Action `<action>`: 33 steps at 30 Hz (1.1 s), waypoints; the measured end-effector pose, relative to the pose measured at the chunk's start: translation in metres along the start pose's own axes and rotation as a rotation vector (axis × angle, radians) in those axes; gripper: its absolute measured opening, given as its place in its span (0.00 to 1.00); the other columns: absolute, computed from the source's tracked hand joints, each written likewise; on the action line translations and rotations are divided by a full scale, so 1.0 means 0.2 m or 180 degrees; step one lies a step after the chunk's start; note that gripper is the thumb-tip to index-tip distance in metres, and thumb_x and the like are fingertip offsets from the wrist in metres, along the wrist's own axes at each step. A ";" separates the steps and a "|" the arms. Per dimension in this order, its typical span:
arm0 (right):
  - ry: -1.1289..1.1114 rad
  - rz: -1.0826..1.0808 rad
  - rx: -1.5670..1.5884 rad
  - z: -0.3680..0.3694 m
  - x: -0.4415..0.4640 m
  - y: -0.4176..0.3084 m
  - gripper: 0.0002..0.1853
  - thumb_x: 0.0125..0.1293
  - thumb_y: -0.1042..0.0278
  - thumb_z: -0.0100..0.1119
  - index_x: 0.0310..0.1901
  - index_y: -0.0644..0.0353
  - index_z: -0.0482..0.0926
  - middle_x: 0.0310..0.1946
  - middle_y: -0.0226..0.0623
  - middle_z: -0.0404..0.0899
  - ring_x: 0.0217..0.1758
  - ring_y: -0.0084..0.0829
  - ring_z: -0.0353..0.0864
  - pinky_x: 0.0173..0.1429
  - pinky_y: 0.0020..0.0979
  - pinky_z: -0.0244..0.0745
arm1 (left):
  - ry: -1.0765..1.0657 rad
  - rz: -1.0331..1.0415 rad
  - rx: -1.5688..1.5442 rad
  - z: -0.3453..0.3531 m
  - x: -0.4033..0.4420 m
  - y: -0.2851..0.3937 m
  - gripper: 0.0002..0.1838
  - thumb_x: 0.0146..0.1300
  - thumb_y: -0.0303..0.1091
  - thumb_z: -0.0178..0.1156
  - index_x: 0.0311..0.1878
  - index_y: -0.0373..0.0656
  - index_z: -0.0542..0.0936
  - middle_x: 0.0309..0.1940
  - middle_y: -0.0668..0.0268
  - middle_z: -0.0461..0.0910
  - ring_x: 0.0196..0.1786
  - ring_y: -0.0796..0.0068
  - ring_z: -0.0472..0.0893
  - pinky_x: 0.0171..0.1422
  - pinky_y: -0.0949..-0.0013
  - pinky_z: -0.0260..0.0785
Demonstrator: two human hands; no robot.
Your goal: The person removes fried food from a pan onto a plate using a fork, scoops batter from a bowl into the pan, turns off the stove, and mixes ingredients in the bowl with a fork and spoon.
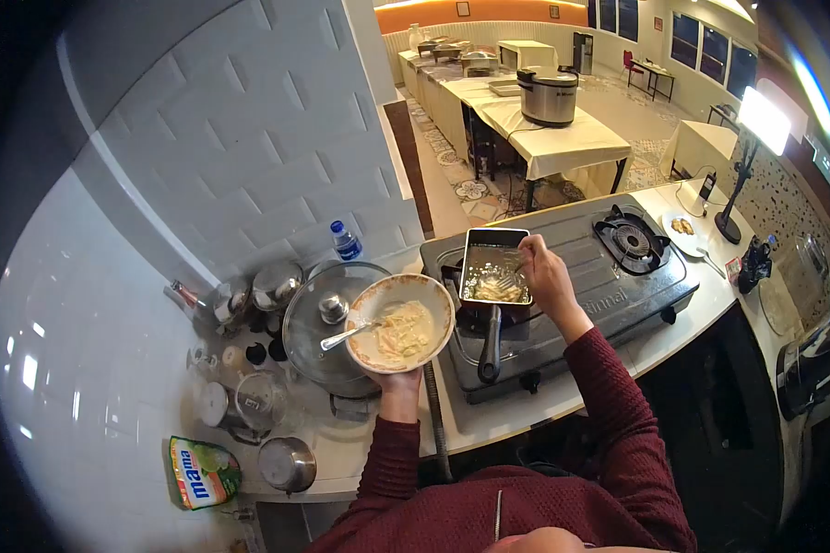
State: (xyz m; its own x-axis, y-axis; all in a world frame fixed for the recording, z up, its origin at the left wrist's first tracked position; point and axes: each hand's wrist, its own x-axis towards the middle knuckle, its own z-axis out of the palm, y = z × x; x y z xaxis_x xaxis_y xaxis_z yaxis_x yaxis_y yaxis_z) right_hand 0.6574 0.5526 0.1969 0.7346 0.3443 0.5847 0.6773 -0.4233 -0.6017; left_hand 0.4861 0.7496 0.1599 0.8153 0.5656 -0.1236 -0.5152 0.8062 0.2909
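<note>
My left hand (398, 382) holds up a patterned bowl (357, 348) from below, its fingers mostly hidden under it. Inside the bowl is a pale batter with shredded pieces (404, 334), and a metal spoon (341, 338) leans on the rim. Over the stove, a small rectangular pan (497, 237) with a black handle contains bubbling oil and a pale fritter (499, 288). My right hand (548, 276) is closed at the pan's right edge around a fork (510, 282), whose tines reach to the fritter.
The pan sits on the left burner of a two-burner gas stove (572, 313). A glass lid (309, 327), a water bottle (345, 241), metal pots (287, 463) and a soap pouch (203, 473) crowd the left counter. At right are a plate of fried food (696, 241) and a lamp (747, 161).
</note>
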 end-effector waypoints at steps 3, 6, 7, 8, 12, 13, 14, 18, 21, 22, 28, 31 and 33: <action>0.0019 0.0031 0.0013 -0.01 0.00 -0.01 0.04 0.64 0.72 0.44 0.40 0.59 0.64 0.23 0.51 0.72 0.31 0.52 0.73 0.34 0.45 0.65 | 0.0015 -0.0013 0.0009 0.04 0.00 0.01 0.32 0.59 0.62 0.43 0.59 0.49 0.66 0.58 0.60 0.67 0.59 0.57 0.68 0.63 0.50 0.60; 0.0119 0.0103 0.0058 0.00 0.01 -0.01 0.04 0.64 0.72 0.44 0.40 0.59 0.64 0.23 0.51 0.72 0.31 0.52 0.73 0.35 0.45 0.66 | -0.0086 0.0055 0.0024 0.03 0.00 0.01 0.32 0.59 0.62 0.43 0.59 0.49 0.66 0.58 0.60 0.67 0.59 0.57 0.68 0.63 0.51 0.60; 0.0084 0.0085 0.0034 0.01 0.00 -0.01 0.04 0.64 0.72 0.44 0.40 0.59 0.64 0.23 0.51 0.72 0.31 0.53 0.73 0.35 0.45 0.66 | -0.0023 0.0070 0.0054 0.06 -0.02 0.01 0.33 0.59 0.62 0.43 0.59 0.49 0.66 0.58 0.60 0.67 0.59 0.57 0.68 0.63 0.51 0.60; 0.0052 0.0065 0.0006 0.01 0.00 -0.01 0.04 0.64 0.72 0.44 0.40 0.59 0.64 0.24 0.51 0.72 0.31 0.53 0.73 0.35 0.45 0.66 | 0.0036 0.0081 0.0081 0.07 -0.02 0.01 0.33 0.59 0.63 0.43 0.59 0.50 0.66 0.58 0.60 0.67 0.59 0.57 0.68 0.63 0.51 0.60; 0.0041 0.0223 0.0099 -0.01 0.02 -0.04 0.05 0.64 0.71 0.45 0.40 0.59 0.64 0.24 0.51 0.73 0.32 0.53 0.73 0.35 0.44 0.67 | -0.0184 -0.0074 -0.0048 0.00 0.00 0.01 0.33 0.59 0.63 0.43 0.59 0.50 0.66 0.58 0.60 0.67 0.59 0.57 0.67 0.63 0.51 0.60; 0.0071 0.0110 0.0079 0.00 0.02 -0.04 0.05 0.64 0.71 0.45 0.40 0.59 0.65 0.25 0.51 0.73 0.32 0.53 0.73 0.35 0.44 0.67 | -0.0187 -0.0054 -0.0039 0.01 0.00 0.01 0.33 0.59 0.63 0.43 0.59 0.50 0.66 0.58 0.60 0.67 0.59 0.57 0.67 0.63 0.51 0.60; 0.0104 0.0005 0.0056 0.03 0.02 -0.04 0.05 0.64 0.71 0.45 0.40 0.59 0.65 0.25 0.51 0.73 0.32 0.52 0.74 0.35 0.44 0.67 | -0.0189 -0.0042 -0.0028 0.01 0.00 0.01 0.33 0.59 0.63 0.43 0.59 0.50 0.66 0.57 0.60 0.67 0.59 0.57 0.67 0.63 0.51 0.60; -0.0028 0.0024 0.0042 0.06 -0.01 -0.03 0.05 0.64 0.71 0.45 0.40 0.59 0.65 0.26 0.51 0.73 0.33 0.53 0.74 0.36 0.43 0.67 | -0.0156 -0.0048 0.0050 0.02 0.01 0.02 0.36 0.57 0.64 0.43 0.61 0.48 0.64 0.58 0.59 0.66 0.59 0.57 0.67 0.62 0.52 0.61; 0.0253 -0.0083 0.0146 0.01 0.01 -0.04 0.04 0.64 0.71 0.45 0.39 0.60 0.65 0.25 0.51 0.73 0.32 0.53 0.73 0.35 0.44 0.67 | -0.0142 -0.0073 -0.0023 0.02 -0.01 0.02 0.33 0.58 0.62 0.44 0.59 0.50 0.66 0.57 0.60 0.67 0.59 0.58 0.68 0.63 0.51 0.61; 0.0232 0.0149 0.0008 -0.01 0.02 -0.04 0.04 0.64 0.71 0.44 0.39 0.60 0.65 0.24 0.52 0.72 0.32 0.54 0.73 0.34 0.45 0.66 | -0.0160 -0.0095 -0.0061 0.01 -0.01 0.02 0.32 0.58 0.62 0.44 0.59 0.50 0.66 0.57 0.60 0.67 0.59 0.58 0.68 0.63 0.51 0.61; 0.0307 0.0288 0.0097 -0.02 -0.01 0.04 0.05 0.65 0.71 0.42 0.40 0.60 0.64 0.24 0.52 0.73 0.31 0.54 0.73 0.34 0.46 0.65 | -0.0144 -0.0020 0.0026 0.05 -0.01 0.01 0.31 0.59 0.60 0.44 0.59 0.50 0.67 0.56 0.61 0.68 0.57 0.59 0.69 0.62 0.52 0.61; 0.0283 0.0385 0.0091 -0.03 -0.01 0.02 0.05 0.66 0.70 0.41 0.41 0.60 0.63 0.24 0.52 0.73 0.31 0.54 0.73 0.34 0.46 0.65 | -0.0090 -0.0003 0.0058 0.08 -0.03 0.00 0.31 0.59 0.60 0.44 0.58 0.49 0.67 0.56 0.61 0.69 0.57 0.58 0.70 0.62 0.52 0.62; 0.0185 0.0324 -0.0118 -0.01 -0.03 0.05 0.06 0.66 0.69 0.41 0.41 0.60 0.63 0.24 0.53 0.73 0.31 0.54 0.73 0.33 0.46 0.65 | 0.0004 0.0033 0.0148 0.08 -0.04 0.00 0.33 0.59 0.62 0.42 0.59 0.49 0.66 0.57 0.60 0.68 0.58 0.58 0.69 0.63 0.52 0.61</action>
State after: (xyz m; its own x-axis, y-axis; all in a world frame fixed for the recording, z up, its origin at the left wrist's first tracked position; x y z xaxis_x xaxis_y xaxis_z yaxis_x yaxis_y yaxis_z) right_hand 0.6600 0.5448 0.1881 0.7952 0.2491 0.5528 0.5965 -0.4846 -0.6398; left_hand 0.4833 0.7425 0.1761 0.8097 0.5740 -0.1216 -0.5106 0.7914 0.3360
